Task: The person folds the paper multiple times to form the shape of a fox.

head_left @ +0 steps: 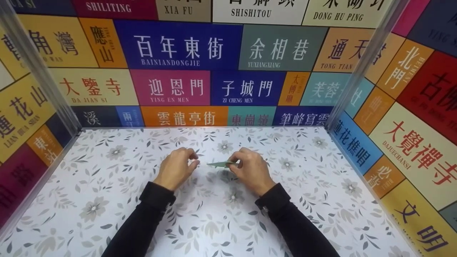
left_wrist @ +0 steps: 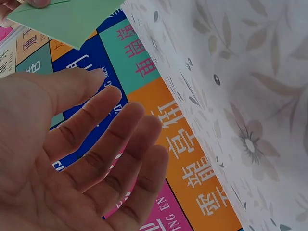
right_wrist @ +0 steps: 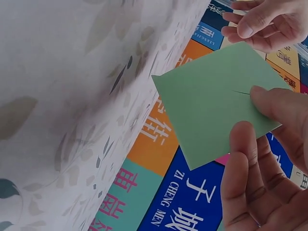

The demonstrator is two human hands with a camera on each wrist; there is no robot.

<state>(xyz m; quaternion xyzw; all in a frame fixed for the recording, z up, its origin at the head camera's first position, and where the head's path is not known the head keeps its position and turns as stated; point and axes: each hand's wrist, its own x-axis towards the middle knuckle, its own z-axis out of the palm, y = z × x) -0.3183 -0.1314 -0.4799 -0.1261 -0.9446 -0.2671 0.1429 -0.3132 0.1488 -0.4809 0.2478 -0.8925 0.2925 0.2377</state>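
A small square of green folded paper (right_wrist: 207, 101) is pinched between the thumb and fingers of my right hand (head_left: 251, 171), raised over the table. In the right wrist view its flat face shows, with a short dark slit or crease line near the thumb. From the head view the paper appears nearly edge-on. My left hand (head_left: 176, 167) hovers beside the paper's left corner, apart from it. Its fingers (left_wrist: 115, 130) are loosely bent with nothing between them, as the left wrist view shows. A corner of the green paper (left_wrist: 67, 21) appears above that thumb.
A white table surface (head_left: 221, 221) with a grey floral print lies beneath both hands. Around it stand panels covered in coloured blocks with Chinese lettering: a back panel (head_left: 178, 46), a left side and a right side panel (head_left: 410, 135). Clear strips run along the corners.
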